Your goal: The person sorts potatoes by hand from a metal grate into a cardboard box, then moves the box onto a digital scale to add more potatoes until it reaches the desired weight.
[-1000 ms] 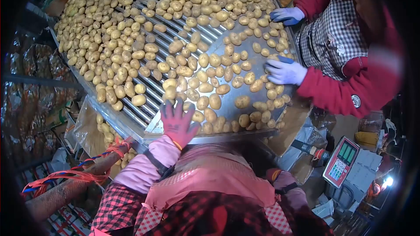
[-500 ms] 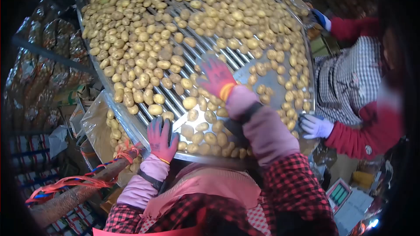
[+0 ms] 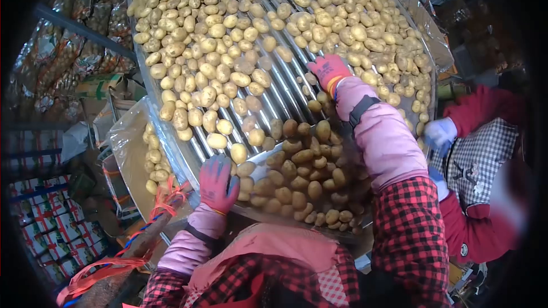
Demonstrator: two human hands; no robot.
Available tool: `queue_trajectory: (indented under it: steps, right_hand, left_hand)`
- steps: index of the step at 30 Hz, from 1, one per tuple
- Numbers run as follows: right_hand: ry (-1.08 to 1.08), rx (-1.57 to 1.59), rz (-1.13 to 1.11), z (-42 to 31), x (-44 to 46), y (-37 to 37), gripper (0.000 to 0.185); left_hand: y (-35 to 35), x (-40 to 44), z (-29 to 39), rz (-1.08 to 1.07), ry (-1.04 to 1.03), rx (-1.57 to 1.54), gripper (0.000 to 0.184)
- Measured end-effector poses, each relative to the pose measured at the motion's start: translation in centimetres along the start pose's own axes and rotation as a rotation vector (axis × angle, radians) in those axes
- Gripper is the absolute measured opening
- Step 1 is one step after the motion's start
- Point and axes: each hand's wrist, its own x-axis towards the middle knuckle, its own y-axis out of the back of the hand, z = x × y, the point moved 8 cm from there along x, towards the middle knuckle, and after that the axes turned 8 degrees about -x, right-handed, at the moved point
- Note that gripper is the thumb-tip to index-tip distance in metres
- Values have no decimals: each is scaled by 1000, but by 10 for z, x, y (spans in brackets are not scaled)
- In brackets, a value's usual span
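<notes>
Many potatoes (image 3: 208, 69) lie over a sorting table with metal rollers (image 3: 288, 88). My left hand (image 3: 217, 185), in a red and grey glove, rests at the table's near left edge beside a few potatoes, its fingers apart and holding nothing. My right hand (image 3: 330, 73), gloved in red, reaches over the rollers toward the potatoes on the right. Its fingers point left and are partly bent; whether anything is under them is hidden. Below my right forearm, potatoes are gathered in shadow on the smooth plate near the front edge.
At the right, a co-worker's gloved hand (image 3: 440, 135) is by the table's edge, beside a checked apron (image 3: 479, 162). A post with red straps (image 3: 137, 245) stands at the lower left. More potatoes lie in a plastic-lined carton (image 3: 127, 145); packed bags (image 3: 85, 28) stand behind.
The view has shifted to the right. My right hand came up from beside my body and reached across the rollers. More potatoes are now gathered near the front edge. My left hand stays at the edge.
</notes>
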Motion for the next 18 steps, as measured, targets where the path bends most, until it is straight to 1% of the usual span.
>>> queue_trajectory:
  steps: [1, 4, 6, 7, 10, 12, 13, 15, 16, 18]
  right_hand:
    - [47, -6, 120, 1, -3, -3, 39]
    - [-120, 146, -114, 24, -44, -8, 41]
    - [-270, 299, -158, 45, -61, -10, 46]
    - [-297, 396, -83, 47, -68, -5, 50]
    - [-24, 486, 145, -4, -49, 19, 53]
    - [-30, 261, -133, -39, -31, 23, 53]
    - [-33, 142, -262, -44, -23, 24, 53]
    - [-43, 50, -235, -48, -1, -8, 52]
    - [-43, 1, -229, -53, 0, -10, 52]
    - [-115, 70, -165, -50, -11, -12, 47]
  left_hand:
    - [1, 0, 1, 12, 7, 7, 59]
    - [0, -4, 0, 29, 5, 26, 58]
    - [-2, -6, -5, 23, 14, 21, 58]
    - [-4, -7, -6, 21, 18, 19, 58]
    - [-6, -9, -8, 24, 4, 9, 57]
    - [-5, -8, -5, 1, 34, 18, 56]
    - [-4, -6, -4, 0, 37, 8, 55]
    - [0, -8, -7, 9, 43, 2, 55]
    - [0, -11, -7, 13, 45, -1, 55]
    - [2, -10, -6, 47, 25, -56, 55]
